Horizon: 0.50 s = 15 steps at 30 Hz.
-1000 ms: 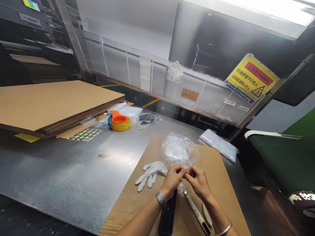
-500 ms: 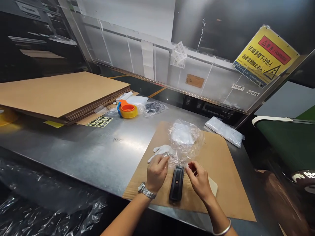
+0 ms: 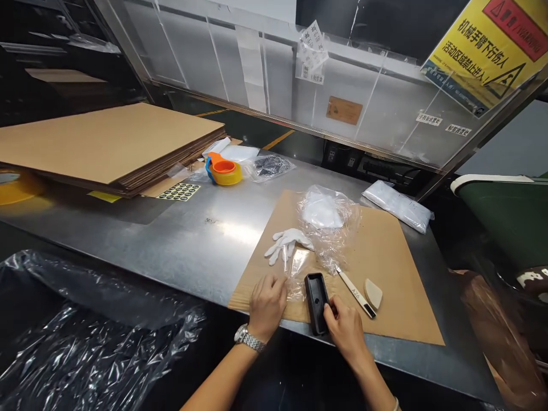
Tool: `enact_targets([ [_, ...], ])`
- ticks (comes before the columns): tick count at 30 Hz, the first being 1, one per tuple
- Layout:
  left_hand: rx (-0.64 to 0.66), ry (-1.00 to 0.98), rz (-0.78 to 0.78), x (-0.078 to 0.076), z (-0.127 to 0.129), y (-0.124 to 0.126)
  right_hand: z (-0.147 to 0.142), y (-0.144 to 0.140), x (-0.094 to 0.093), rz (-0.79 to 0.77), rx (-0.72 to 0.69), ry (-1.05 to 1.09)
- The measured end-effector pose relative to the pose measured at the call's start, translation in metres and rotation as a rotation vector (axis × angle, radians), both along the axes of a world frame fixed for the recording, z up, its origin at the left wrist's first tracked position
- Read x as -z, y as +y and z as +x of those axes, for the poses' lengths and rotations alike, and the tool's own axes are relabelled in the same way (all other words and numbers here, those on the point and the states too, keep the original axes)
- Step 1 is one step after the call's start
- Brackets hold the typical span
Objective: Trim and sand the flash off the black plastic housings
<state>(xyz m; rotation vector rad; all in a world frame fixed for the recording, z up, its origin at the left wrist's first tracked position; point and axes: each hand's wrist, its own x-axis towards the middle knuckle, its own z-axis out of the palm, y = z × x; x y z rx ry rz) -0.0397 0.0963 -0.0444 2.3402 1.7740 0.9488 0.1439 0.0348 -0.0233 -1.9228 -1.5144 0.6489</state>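
Observation:
My left hand, with a metal watch on its wrist, pinches a small piece of clear plastic film near the front edge of a brown cardboard sheet. My right hand grips the near end of a black oblong part lying on that cardboard. Just beyond lie a white glove, a crumpled clear plastic bag with white material inside, a white-handled knife marked A26 and a small beige wedge.
The cardboard lies on a metal table. A stack of cardboard sheets and an orange tape dispenser sit at the far left. A white packet lies far right. A black plastic bag hangs below the table's front edge.
My hands have parted and come back toward the table's front edge. The right hand has taken hold of the black part. My view has tilted down, revealing the black bag.

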Motion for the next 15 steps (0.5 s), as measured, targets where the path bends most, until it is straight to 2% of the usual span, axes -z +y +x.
enact_targets([
  [5,-0.003,-0.004,-0.096,-0.002,0.004,-0.005,-0.001,-0.018,-0.009,0.001,-0.005,0.084],
  [9,0.026,-0.053,-0.177,-0.008,0.006,-0.009,-0.006,-0.032,-0.016,-0.033,-0.131,0.225],
  [12,0.113,-0.115,-0.247,-0.011,0.004,-0.010,-0.011,-0.036,-0.011,-0.091,-0.224,0.327],
  [15,0.204,-0.168,-0.289,-0.014,-0.003,-0.010,-0.013,-0.032,0.000,-0.140,-0.200,0.362],
])
